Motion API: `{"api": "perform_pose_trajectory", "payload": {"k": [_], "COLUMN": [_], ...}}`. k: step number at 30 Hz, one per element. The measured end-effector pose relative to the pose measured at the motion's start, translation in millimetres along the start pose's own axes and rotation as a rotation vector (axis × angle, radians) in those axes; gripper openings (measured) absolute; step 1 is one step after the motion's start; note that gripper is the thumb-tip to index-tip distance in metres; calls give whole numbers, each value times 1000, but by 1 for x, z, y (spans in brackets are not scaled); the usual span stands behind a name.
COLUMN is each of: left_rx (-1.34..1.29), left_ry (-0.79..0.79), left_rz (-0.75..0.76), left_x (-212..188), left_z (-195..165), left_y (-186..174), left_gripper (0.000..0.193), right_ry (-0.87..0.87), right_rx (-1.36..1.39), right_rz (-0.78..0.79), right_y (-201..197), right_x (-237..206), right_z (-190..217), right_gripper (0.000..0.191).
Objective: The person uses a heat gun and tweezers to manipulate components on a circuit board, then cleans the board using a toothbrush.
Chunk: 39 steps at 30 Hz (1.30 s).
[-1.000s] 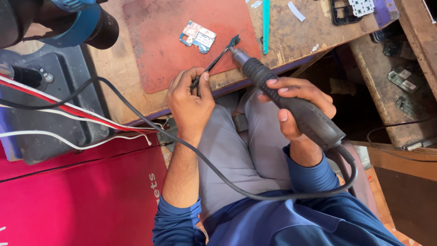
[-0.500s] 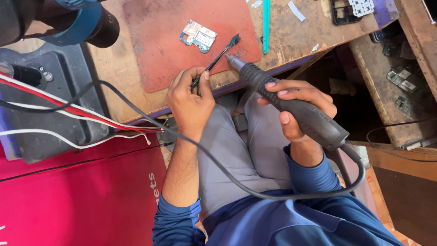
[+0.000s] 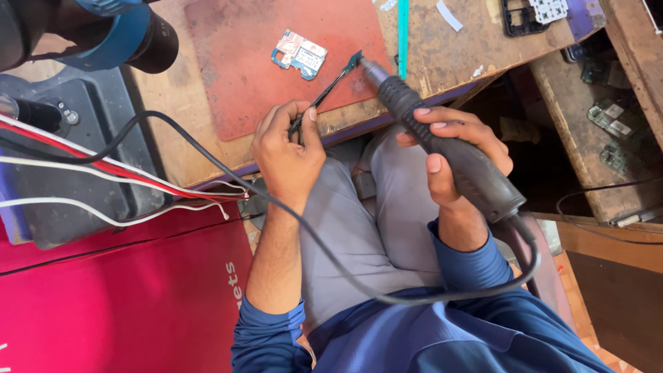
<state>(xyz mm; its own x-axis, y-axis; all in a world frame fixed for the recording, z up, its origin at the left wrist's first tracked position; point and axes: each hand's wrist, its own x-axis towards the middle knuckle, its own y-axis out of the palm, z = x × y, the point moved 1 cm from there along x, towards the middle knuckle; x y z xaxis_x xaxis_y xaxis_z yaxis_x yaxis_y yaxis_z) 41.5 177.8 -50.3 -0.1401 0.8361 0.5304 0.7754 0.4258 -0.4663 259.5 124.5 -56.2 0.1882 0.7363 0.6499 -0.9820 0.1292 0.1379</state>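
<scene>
My left hand (image 3: 286,152) pinches black tweezers (image 3: 324,93) that hold a small dark chip (image 3: 355,61) at their tip above the red mat (image 3: 276,55). My right hand (image 3: 452,148) grips the black handle of a hot-air tool (image 3: 442,141), its metal nozzle right beside the chip. A small blue circuit board (image 3: 299,54) lies on the mat, left of the tweezer tip. The tool's black cable (image 3: 331,266) loops across my lap.
A grey station (image 3: 76,173) with red, white and black wires (image 3: 103,173) sits at left, beside a red surface (image 3: 117,297). A teal strip (image 3: 402,27) and phone parts (image 3: 539,14) lie on the wooden bench. More boards (image 3: 611,135) rest on a lower shelf at right.
The hot-air tool's nozzle has moved slightly up and left, closer to the chip at the tweezer tip. My left hand has held almost still.
</scene>
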Motion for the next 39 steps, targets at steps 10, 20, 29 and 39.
{"api": "perform_pose_trajectory", "payload": {"k": [10, 20, 29, 39], "left_rx": [18, -1, 3, 4], "left_ry": [39, 13, 0, -11], "left_rz": [-9, 0, -5, 2], "left_x": [0, 0, 0, 1], "left_z": [1, 0, -1, -1], "left_y": [-1, -2, -1, -1], "left_gripper": [8, 8, 9, 9], "right_ry": [-28, -3, -15, -52], "right_rx": [-13, 10, -19, -68], "right_rz": [55, 43, 24, 51], "right_y": [1, 1, -1, 2], "right_x": [2, 0, 0, 2], "right_z": [0, 6, 2, 6], "right_gripper": [38, 41, 40, 40]}}
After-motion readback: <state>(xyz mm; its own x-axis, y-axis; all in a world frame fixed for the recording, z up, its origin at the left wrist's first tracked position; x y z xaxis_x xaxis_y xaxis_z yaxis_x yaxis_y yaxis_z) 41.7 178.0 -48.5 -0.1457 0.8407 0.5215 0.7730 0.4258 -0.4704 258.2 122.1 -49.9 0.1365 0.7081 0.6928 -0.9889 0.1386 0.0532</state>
